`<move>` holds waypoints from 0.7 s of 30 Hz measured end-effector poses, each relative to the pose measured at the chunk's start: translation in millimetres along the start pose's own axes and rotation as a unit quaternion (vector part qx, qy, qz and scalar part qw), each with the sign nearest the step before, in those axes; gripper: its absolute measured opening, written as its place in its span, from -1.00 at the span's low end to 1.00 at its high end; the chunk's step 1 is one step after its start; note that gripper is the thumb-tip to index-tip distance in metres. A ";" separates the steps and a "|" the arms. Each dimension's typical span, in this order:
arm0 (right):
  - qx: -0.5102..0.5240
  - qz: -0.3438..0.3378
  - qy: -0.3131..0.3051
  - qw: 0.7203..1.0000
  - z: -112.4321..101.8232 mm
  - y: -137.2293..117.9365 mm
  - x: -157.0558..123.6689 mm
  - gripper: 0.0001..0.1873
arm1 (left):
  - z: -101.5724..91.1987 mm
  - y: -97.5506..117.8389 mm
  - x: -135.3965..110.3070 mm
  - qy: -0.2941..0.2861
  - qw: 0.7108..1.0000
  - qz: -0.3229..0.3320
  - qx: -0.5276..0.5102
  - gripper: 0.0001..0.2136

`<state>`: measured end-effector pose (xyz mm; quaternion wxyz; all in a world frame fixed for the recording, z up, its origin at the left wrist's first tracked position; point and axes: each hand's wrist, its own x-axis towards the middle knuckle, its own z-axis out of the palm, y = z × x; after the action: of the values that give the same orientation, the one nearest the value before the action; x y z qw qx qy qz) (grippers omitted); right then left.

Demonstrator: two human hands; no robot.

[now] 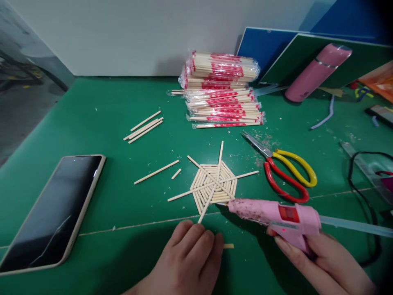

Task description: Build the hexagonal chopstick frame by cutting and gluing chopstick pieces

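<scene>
A web-shaped piece of pale wooden sticks [215, 184] lies flat on the green table, its crossed long sticks joined by rows of short ones. Just below it, my left hand [192, 256] is closed with fingers curled down. A stick end [229, 246] pokes out at its right side; the rest is hidden, and the hand appears to hold it. My right hand [319, 258] is wrapped around the handle of a pink hot glue gun [276, 213]. The gun's nozzle points left, at the web's lower edge. A clear glue stick [353, 225] runs out of its back.
Scissors [276, 164] with red and yellow handles lie right of the web. Loose sticks [144, 127] and a cut bit [176, 174] are on the left, near a phone [55, 213]. Wrapped chopstick packs [224, 90] and a pink flask [317, 73] stand behind. A black cord [368, 200] curls at right.
</scene>
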<state>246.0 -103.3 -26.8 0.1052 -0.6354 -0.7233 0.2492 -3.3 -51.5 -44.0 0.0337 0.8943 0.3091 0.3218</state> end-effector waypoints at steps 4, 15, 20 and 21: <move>0.006 -0.005 -0.030 1.000 -3.2 -13.3 7.6 -0.74 | -2.5 -1.7 0.3 -0.029 0.999 0.021 0.007 -0.81; 0.008 0.009 -0.042 0.999 -0.8 -12.2 10.2 -0.71 | 7.3 6.3 2.2 -0.026 0.999 -0.037 -0.015 -0.72; 0.002 0.011 -0.040 0.999 -4.4 -16.3 11.9 -0.70 | 4.5 3.6 3.2 -0.053 0.998 -0.038 -0.025 -0.69; -0.002 0.013 -0.036 0.999 -4.8 -16.7 11.6 -0.71 | 4.8 3.6 2.9 -0.049 0.997 -0.045 -0.026 -0.69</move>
<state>231.8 -92.1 -16.4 0.0750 -0.6359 -0.7184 0.2718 3.3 -52.1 -45.2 0.0869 0.8928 0.3388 0.2838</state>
